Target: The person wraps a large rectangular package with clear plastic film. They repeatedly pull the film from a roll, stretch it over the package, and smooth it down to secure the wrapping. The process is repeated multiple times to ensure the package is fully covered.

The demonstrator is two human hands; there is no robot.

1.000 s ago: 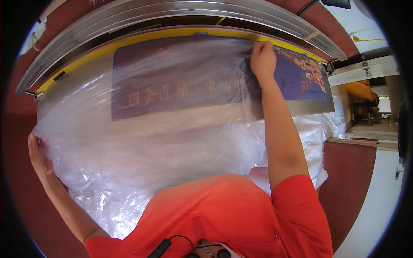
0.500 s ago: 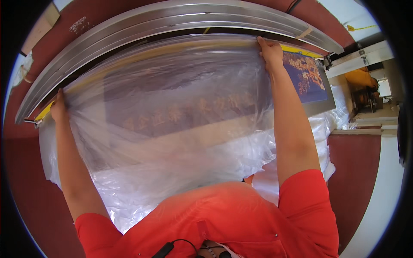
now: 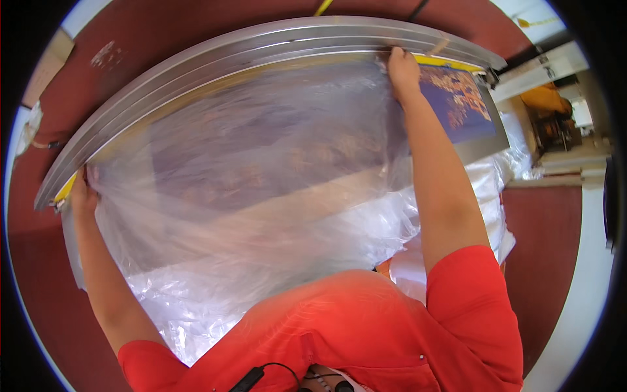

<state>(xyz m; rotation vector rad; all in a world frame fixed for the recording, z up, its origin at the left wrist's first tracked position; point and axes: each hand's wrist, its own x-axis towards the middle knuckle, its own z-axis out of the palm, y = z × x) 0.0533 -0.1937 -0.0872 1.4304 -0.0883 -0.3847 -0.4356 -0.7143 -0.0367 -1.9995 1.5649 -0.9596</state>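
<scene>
A wide sheet of clear plastic film (image 3: 261, 130) stretches between my two hands along a long metal bar (image 3: 274, 40). My left hand (image 3: 82, 195) grips the film's far left corner near the bar's left end. At the far right corner, my right hand (image 3: 404, 70) is closed on the film, its fingertips close to the bar. Through the film shows a dark blue printed panel with faint gold marks. Its uncovered right end (image 3: 460, 108) carries an orange tree picture. A yellow strip (image 3: 450, 63) runs along the bar's near side.
Crumpled clear plastic (image 3: 183, 307) hangs over the front edge towards me, with more film (image 3: 493, 179) at the right. Beyond the bar lies a dark red floor (image 3: 157, 39). A white frame piece (image 3: 545, 72) and an orange-yellow object (image 3: 545, 98) stand at the far right.
The bar sits nearer to my hands and the dark gap between it and the film's far edge has closed. My left hand is slightly lower; the right still holds its corner.
</scene>
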